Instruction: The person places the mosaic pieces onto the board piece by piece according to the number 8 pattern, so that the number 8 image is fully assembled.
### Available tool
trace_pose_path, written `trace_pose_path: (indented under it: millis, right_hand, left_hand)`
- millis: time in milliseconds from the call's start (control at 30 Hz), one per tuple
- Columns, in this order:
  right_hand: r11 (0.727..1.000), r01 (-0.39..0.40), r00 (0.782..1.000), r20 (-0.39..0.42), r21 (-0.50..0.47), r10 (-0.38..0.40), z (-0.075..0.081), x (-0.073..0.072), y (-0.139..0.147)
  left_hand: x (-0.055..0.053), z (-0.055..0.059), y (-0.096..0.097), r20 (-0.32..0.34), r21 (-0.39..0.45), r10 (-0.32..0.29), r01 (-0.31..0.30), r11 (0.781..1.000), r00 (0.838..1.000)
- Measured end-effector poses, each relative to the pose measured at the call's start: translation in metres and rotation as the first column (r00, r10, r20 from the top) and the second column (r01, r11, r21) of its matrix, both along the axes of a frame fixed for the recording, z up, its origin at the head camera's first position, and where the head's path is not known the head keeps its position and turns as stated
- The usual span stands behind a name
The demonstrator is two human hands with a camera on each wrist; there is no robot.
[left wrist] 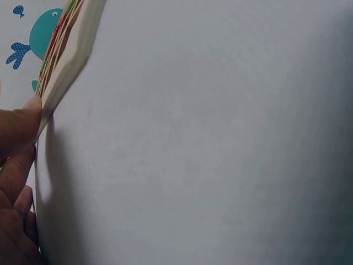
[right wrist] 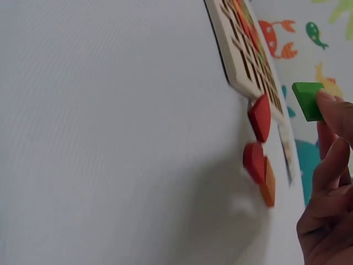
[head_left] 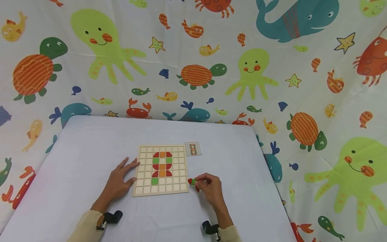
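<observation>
A wooden grid board (head_left: 160, 194) lies on the table, with red curved pieces (head_left: 169, 166), orange squares (head_left: 162, 154) and green squares (head_left: 155, 181) set in its cells. My left hand (head_left: 118, 181) rests against the board's left edge, fingertips and thumb touching the frame. Just right of the board, my right hand (head_left: 211, 190) pinches a green square tile (right wrist: 306, 101) between thumb and fingers, held above the table. Below it, two loose red curved pieces (right wrist: 260, 117) and an orange piece (right wrist: 268, 183) lie on the cloth, mostly hidden by the hand in the head view.
A small pattern card (head_left: 193, 149) with a printed grid lies by the board's upper right corner. White cloth covers the table (head_left: 242, 201). Behind it hangs a curtain (head_left: 169, 40) printed with sea animals.
</observation>
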State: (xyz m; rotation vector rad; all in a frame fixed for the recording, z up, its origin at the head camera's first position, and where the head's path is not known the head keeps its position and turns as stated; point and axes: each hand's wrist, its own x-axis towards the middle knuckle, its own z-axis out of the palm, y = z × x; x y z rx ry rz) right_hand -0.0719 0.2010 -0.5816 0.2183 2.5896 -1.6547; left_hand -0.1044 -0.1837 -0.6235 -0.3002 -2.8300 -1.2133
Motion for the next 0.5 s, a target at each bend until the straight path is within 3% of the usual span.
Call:
trace_pose_path:
  millis: [167, 500]
  right_hand:
    - [0.998, -0.034, 0.999, -0.009, -0.049, 0.034, 0.002, -0.007, -0.017]
    - [0.998, -0.061, 0.997, -0.044, 0.006, 0.061, -0.003, -0.021, -0.056]
  left_hand:
    - [0.0, -0.001, 0.0, 0.024, -0.005, 0.007, -0.006, 1.0, 1.0]
    - [0.0, 0.0, 0.001, 0.013, -0.017, 0.007, -0.007, 1.0, 1.0]
